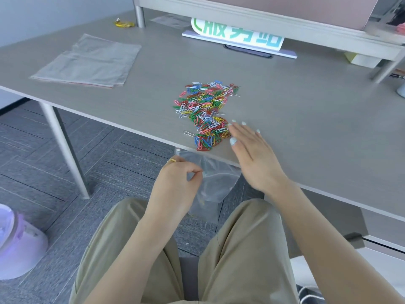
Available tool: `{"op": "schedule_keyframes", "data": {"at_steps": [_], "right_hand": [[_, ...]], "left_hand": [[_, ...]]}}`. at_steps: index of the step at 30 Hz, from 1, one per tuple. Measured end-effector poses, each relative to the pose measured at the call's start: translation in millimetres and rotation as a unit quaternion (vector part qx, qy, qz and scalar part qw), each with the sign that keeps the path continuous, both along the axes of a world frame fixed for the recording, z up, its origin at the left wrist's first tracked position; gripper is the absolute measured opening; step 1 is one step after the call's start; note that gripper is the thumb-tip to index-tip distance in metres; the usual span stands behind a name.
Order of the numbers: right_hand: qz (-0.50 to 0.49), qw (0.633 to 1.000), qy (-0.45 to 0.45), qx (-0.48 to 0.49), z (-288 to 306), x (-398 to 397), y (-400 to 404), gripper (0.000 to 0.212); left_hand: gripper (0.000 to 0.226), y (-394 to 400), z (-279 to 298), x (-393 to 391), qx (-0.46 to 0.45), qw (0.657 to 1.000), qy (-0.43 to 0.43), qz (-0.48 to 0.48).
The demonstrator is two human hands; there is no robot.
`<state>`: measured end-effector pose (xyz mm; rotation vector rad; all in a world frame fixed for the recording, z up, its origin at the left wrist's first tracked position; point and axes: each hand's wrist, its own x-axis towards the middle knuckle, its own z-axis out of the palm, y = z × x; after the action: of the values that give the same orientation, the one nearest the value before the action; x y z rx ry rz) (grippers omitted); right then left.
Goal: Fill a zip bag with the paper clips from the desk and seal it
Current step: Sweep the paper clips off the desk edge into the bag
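Seated person at grey desk (pixel 285 110). Coloured paper clips (pixel 206 113) in a loose pile near desk's front edge, some right at the lip. R hand (pixel 249 152) flat, fingers straight & spread, just beside pile's near-right side, fingertips touching clips. L hand (pixel 179 178) below desk edge, pinching rim of clear zip bag (pixel 214 183), which hangs under the edge w/ mouth open. Spare bags (pixel 87 62) stacked far left on desk.
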<state>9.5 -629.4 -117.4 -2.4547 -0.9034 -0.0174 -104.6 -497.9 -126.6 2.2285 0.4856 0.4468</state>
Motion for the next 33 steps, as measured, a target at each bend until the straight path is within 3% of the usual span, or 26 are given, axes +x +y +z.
{"op": "schedule_keyframes", "data": {"at_steps": [5,8,13,20,27,33], "right_hand": [[0.009,0.994,0.017,-0.106,0,20,1,0.047],[0.048,0.992,0.003,-0.114,-1,10,0,0.05],[0.08,0.989,-0.038,-0.123,-4,-10,-2,0.075],[0.096,0.982,-0.096,-0.134,-8,-27,0,0.064],[0.135,0.98,-0.091,-0.112,-12,-34,3,0.061],[0.176,0.984,-0.028,-0.025,-3,-24,17,0.059]], "left_hand": [[0.012,2,3,2,0.0,1.0,-0.011,-0.009],[0.012,5,4,4,0.0,1.0,-0.013,-0.003],[0.013,6,5,5,0.009,1.0,-0.011,0.0],[0.012,5,5,2,0.012,1.0,-0.02,-0.01],[0.011,9,8,1,0.022,0.999,-0.028,-0.004],[0.012,15,10,1,0.013,1.0,-0.015,-0.006]]}}
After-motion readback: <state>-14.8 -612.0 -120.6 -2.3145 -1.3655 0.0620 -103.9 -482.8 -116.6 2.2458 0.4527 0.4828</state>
